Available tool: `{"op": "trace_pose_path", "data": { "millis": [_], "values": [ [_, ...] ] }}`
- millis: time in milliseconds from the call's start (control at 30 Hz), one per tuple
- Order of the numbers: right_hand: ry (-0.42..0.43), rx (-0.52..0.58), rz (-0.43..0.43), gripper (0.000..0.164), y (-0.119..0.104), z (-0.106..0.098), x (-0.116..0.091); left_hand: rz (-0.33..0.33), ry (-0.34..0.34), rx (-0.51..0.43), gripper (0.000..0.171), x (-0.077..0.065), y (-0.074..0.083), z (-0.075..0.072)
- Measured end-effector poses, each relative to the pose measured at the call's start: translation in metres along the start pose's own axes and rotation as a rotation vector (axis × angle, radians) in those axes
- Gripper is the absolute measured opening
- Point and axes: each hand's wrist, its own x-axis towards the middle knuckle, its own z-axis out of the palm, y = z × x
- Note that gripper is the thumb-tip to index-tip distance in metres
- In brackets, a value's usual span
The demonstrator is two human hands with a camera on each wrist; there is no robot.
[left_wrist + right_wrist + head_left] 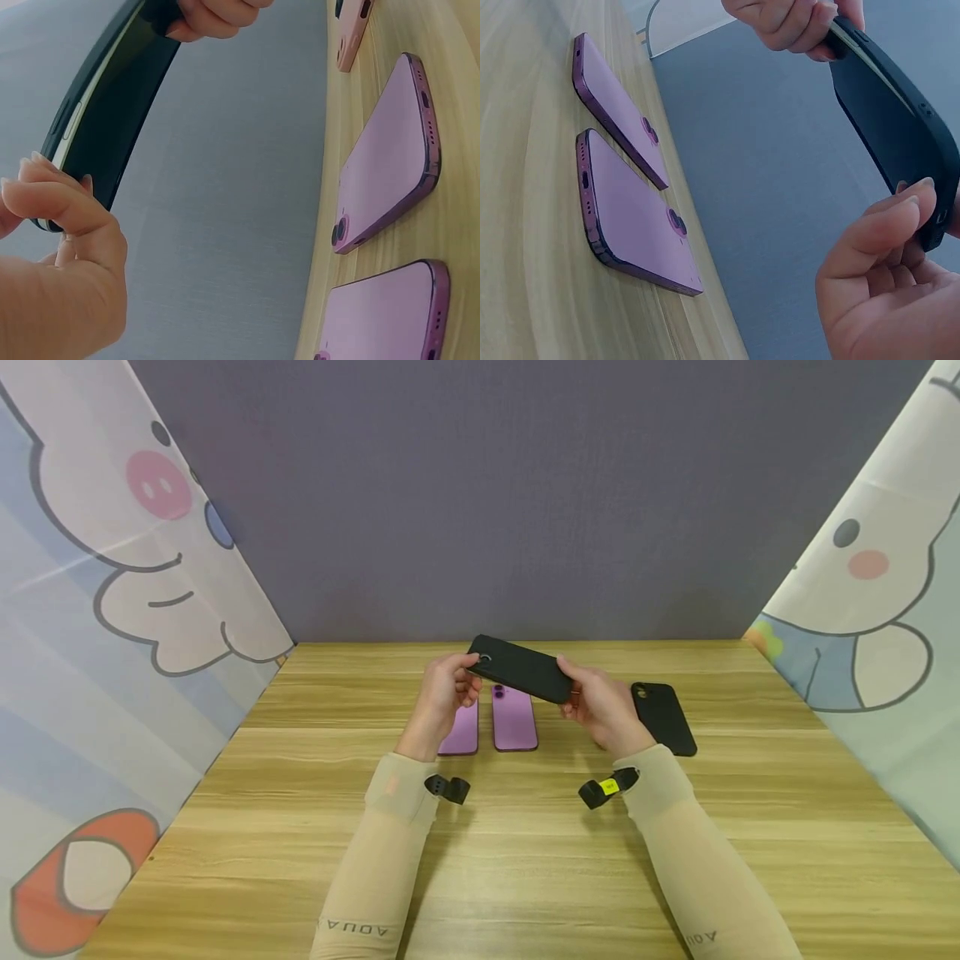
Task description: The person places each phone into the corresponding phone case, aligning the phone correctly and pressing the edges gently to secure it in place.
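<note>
Above the table, both hands hold a phone (877,105) with a black phone case (521,668) on its back. My left hand (448,689) pinches the camera end, thumb beside the camera opening. At the other end, my right hand (600,702) grips the corner, thumb on the back and fingers underneath. The left wrist view shows a pale strip of the phone's side between screen and case rim. Two purple phones lie backs up below: one phone (459,731) partly behind my left hand, the other phone (514,718) between the hands.
Another black case (665,718) lies right of my right hand. A pinkish phone-like thing (352,34) is cut off at the left wrist view's top. Behind the wooden table (525,860) stands a grey panel (480,502); cartoon-printed sheets (75,610) flank it.
</note>
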Motion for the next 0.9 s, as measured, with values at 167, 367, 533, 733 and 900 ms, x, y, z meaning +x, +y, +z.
{"op": "trace_pose_path", "data": {
  "millis": [167,367,533,733,900],
  "values": [
    [0.004,-0.011,-0.012,0.035,-0.0001,0.0002,0.0004,-0.017,-0.009,0.004,0.02,0.0001,-0.0004,-0.0006],
    [0.014,-0.011,-0.029,0.033,0.0015,-0.0002,0.0008,-0.017,-0.005,0.043,0.028,0.0007,-0.0002,-0.0017],
    [0.043,-0.011,-0.034,0.035,0.0026,-0.0002,0.0006,-0.024,0.027,0.051,0.033,0.0021,-0.0016,-0.002],
    [0.091,0.033,-0.025,0.042,0.0033,0.0015,-0.0002,-0.018,0.043,0.045,0.026,0.0032,-0.0019,-0.0025],
    [0.082,0.071,-0.014,0.042,0.0025,0.0023,-0.0016,-0.008,0.037,0.065,0.022,0.0035,-0.0014,-0.0023]
  ]
}}
